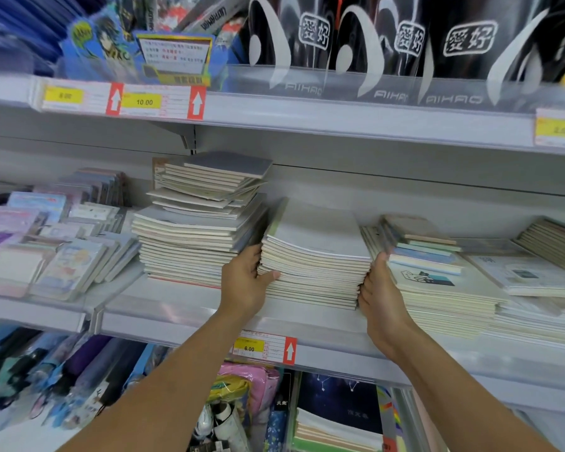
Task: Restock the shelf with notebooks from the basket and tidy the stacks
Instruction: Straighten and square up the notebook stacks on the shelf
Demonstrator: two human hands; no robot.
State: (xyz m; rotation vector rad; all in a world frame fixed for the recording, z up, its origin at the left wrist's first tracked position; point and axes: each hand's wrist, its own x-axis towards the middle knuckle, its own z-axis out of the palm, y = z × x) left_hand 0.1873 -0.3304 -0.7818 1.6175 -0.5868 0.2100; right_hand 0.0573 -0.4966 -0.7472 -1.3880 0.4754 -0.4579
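Both hands clamp 1 stack of grey notebooks [313,256] on the middle shelf [183,318]. The left hand [247,282] holds its left edge, thumb curled over the page fronts, fingers hidden behind. The right hand [380,288] presses the right edge, fingers curled against it. Just left of the left hand rises a taller, uneven stack [196,230], touching or nearly so. Just right of the right hand sits a lower stack [437,282]. Bare shelf lip lies below both wrists, above a 6.00 price tag [265,349].
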